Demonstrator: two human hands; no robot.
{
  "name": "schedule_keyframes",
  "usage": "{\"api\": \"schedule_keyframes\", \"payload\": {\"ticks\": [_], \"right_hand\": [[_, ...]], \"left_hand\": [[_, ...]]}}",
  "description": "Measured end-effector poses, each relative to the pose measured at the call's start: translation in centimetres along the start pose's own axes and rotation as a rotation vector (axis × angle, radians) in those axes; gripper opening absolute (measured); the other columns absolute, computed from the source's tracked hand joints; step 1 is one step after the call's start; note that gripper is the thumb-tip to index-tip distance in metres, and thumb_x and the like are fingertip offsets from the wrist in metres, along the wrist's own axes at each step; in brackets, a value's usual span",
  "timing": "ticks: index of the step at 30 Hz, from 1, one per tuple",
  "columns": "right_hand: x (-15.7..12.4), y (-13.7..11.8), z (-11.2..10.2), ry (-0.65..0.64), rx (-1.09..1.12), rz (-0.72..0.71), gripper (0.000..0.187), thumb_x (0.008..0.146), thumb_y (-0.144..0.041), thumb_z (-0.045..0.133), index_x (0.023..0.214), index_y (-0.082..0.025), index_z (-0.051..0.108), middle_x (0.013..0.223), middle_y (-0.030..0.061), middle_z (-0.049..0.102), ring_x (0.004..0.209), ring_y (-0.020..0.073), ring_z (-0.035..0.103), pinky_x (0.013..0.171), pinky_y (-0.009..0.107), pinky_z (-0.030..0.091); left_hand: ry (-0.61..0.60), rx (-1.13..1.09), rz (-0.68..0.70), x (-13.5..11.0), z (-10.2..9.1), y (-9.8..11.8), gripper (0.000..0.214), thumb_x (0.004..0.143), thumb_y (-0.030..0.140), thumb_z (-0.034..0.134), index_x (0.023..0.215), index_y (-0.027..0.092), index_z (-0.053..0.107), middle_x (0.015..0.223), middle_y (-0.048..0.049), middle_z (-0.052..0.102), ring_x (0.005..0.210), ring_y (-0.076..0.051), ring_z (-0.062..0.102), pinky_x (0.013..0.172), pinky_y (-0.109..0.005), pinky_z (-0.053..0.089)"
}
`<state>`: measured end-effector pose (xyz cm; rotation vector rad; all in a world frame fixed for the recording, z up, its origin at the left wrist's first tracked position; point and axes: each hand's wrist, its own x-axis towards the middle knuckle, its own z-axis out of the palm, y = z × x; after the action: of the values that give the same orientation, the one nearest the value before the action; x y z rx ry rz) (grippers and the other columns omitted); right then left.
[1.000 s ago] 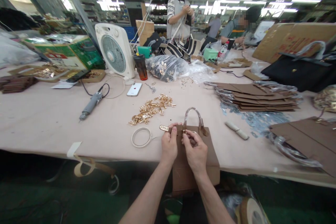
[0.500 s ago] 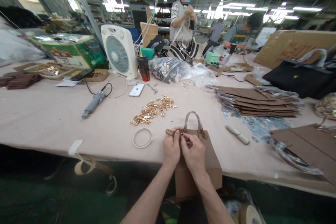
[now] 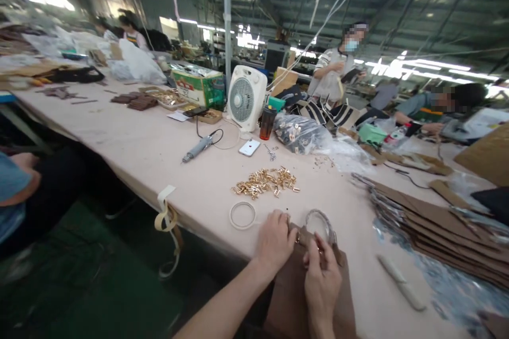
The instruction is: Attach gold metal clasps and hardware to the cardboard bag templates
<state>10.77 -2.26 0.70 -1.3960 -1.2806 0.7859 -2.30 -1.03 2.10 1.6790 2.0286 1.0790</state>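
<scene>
A brown handbag [image 3: 292,280] lies at the table's front edge in front of me, its looped handle [image 3: 318,217] wrapped in clear film. My left hand [image 3: 276,238] grips the bag's upper left edge, thumb on top beside a small gold fitting [image 3: 297,238]. On the upper middle of the bag is my right hand [image 3: 324,275], its fingers curled and pinched together. A tiny shiny bit shows at those fingertips, too small to make out. Beyond the bag lies a pile of gold metal fittings [image 3: 264,183], with a roll of white tape [image 3: 242,215] to its front.
A grey electric screwdriver [image 3: 198,149], a white phone [image 3: 249,148], a tumbler [image 3: 268,123] and a box fan [image 3: 247,98] stand or lie farther back. Stacked brown bag panels [image 3: 429,217] are at right. Co-workers are across the table, and a seated person's arm [image 3: 18,180] shows at left.
The view has swung left, so the table's things sit farther right. My left hand has turned over the bag's edge, back of the hand upward. The right hand has moved slightly apart from it.
</scene>
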Motion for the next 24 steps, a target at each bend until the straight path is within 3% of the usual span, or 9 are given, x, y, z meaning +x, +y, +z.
{"api": "schedule_keyframes", "payload": {"ticks": [2, 7, 9, 11, 14, 19, 24], "right_hand": [[0.1, -0.5, -0.1, 0.014, 0.082, 0.014, 0.049, 0.096, -0.056, 0.061, 0.131, -0.022, 0.067, 0.07, -0.0011, 0.062, 0.059, 0.0155, 0.054, 0.06, 0.029, 0.045], [4.3, -3.3, 1.7, -0.025, 0.292, -0.075, 0.043, 0.096, -0.057, 0.06, 0.117, -0.02, 0.069, 0.088, 0.0029, 0.067, 0.059, 0.0116, 0.052, 0.055, 0.026, 0.042], [7.2, -4.4, 3.3, -0.145, 0.259, -0.112, 0.047, 0.093, -0.06, 0.062, 0.114, -0.019, 0.071, 0.087, 0.0039, 0.069, 0.06, 0.0126, 0.054, 0.056, 0.027, 0.044], [10.0, -5.0, 5.3, -0.361, 0.152, -0.136, 0.049, 0.088, -0.061, 0.066, 0.109, -0.018, 0.074, 0.086, 0.0053, 0.071, 0.065, 0.0158, 0.059, 0.062, 0.029, 0.048], [13.0, -4.9, 8.7, -0.597, -0.081, -0.182, 0.048, 0.078, -0.055, 0.075, 0.109, -0.017, 0.075, 0.099, 0.0085, 0.076, 0.082, 0.0215, 0.068, 0.076, 0.033, 0.054], [13.7, -3.9, 12.7, -0.519, -0.429, -0.299, 0.041, 0.071, -0.04, 0.083, 0.104, -0.017, 0.076, 0.113, 0.0152, 0.074, 0.104, 0.0288, 0.067, 0.094, 0.04, 0.05], [13.8, -4.2, 12.5, -0.516, -0.364, -0.29, 0.004, 0.075, -0.023, 0.074, 0.076, -0.019, 0.075, 0.083, 0.0086, 0.077, 0.089, 0.0264, 0.07, 0.092, 0.039, 0.05]], "left_hand": [[-0.027, 0.101, -0.02, -0.3, -0.1, -0.2, 0.028, 0.099, 0.039, 0.056, 0.115, 0.018, 0.066, 0.109, -0.0131, 0.071, 0.105, -0.03, 0.066, 0.092, -0.041, 0.053], [-0.111, 0.158, 0.019, -0.5, -0.2, 0.0, 0.028, 0.104, 0.038, 0.047, 0.112, 0.02, 0.066, 0.101, -0.013, 0.074, 0.098, -0.029, 0.069, 0.085, -0.039, 0.051], [-0.125, 0.163, 0.03, -0.3, -0.6, 0.1, 0.028, 0.104, 0.037, 0.045, 0.11, 0.02, 0.067, 0.101, -0.0129, 0.075, 0.097, -0.029, 0.07, 0.084, -0.039, 0.05], [-0.133, 0.154, 0.029, -0.2, -0.9, 0.1, 0.029, 0.105, 0.038, 0.044, 0.108, 0.02, 0.067, 0.101, -0.013, 0.075, 0.095, -0.03, 0.071, 0.083, -0.039, 0.05], [-0.132, 0.136, 0.022, -0.2, -1.1, 0.0, 0.03, 0.104, 0.038, 0.044, 0.107, 0.02, 0.068, 0.101, -0.0135, 0.075, 0.094, -0.031, 0.071, 0.081, -0.039, 0.05], [-0.134, 0.144, 0.013, -0.1, -0.9, -0.2, 0.026, 0.101, 0.029, 0.045, 0.11, 0.019, 0.067, 0.1, -0.0135, 0.076, 0.094, -0.03, 0.072, 0.081, -0.039, 0.051], [-0.15, 0.179, -0.02, 0.2, -0.8, -0.2, 0.027, 0.102, 0.034, 0.045, 0.108, 0.02, 0.067, 0.102, -0.0129, 0.077, 0.096, -0.03, 0.073, 0.082, -0.038, 0.051]]}}
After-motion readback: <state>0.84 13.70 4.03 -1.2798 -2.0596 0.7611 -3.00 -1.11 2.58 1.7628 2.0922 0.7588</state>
